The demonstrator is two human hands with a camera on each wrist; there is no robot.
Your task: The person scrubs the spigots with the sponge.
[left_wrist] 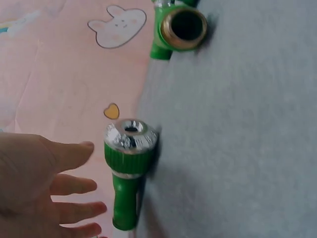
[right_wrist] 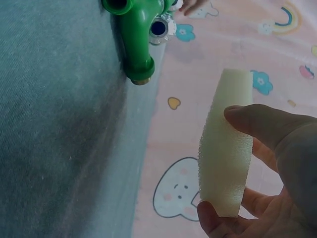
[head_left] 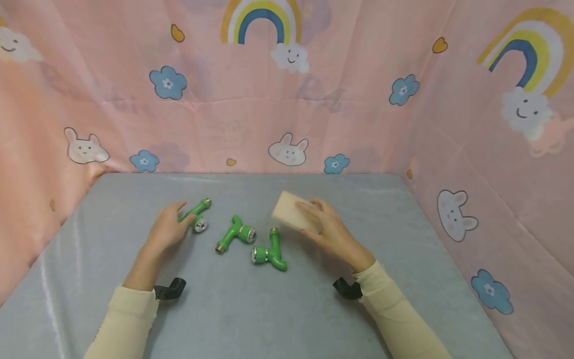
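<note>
Plainly, in the head view, the two hands are well apart, one to either side of the middle green tap (head_left: 232, 233). Left of that tap, the left hand (head_left: 167, 228) reaches forward over the desk (head_left: 309, 304), its forearm slanting inward from a cream sleeve, thumb and fingers spread around the left tap (head_left: 196, 208). Right of the middle tap and a little farther off, the right hand (head_left: 331, 232) angles inward and grips a pale sponge (head_left: 289, 211), which tilts. The right tap (head_left: 274, 253) lies just beside the middle one, slightly nearer the person.

In the left wrist view, the left hand's thumb and fingers are outstretched and separated, pointing at the left tap; a narrow gap shows between thumb tip and chrome knob, so nothing looks grasped.

In the right wrist view, the right hand pinches the sponge, thumb on one face and fingertips curled under its lower end. The sponge shows against the pink curtain (right_wrist: 168, 129), well apart from the middle tap.
</note>
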